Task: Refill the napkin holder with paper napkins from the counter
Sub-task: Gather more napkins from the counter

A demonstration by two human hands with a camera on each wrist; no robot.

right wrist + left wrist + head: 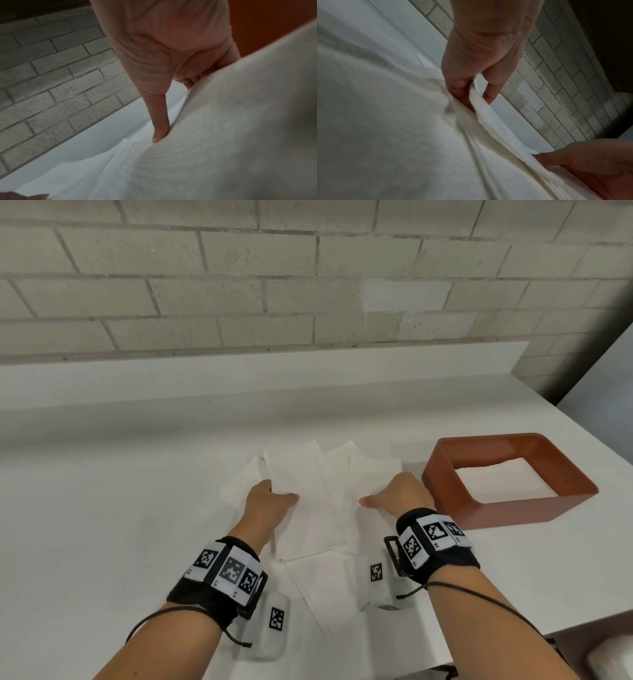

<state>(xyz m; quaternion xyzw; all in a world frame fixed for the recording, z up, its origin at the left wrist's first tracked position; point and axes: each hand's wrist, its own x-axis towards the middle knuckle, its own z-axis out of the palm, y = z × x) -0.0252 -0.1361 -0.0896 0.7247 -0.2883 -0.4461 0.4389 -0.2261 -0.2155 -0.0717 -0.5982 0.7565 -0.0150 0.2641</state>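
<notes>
Both hands gather scattered napkins on the counter

Head: the white paper napkins lie fanned between both hands, the rust-orange open napkin holder just beyond the right hand. Left wrist: the left hand pinches a fold. Right wrist: straight fingers press paper.

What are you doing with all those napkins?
A person is gathering a scattered pile of white paper napkins on a white counter. The left hand pinches the pile's left edge, and the right hand presses in from the right side with its fingers straight. The orange napkin holder sits just to the right with some napkins already inside.
</notes>
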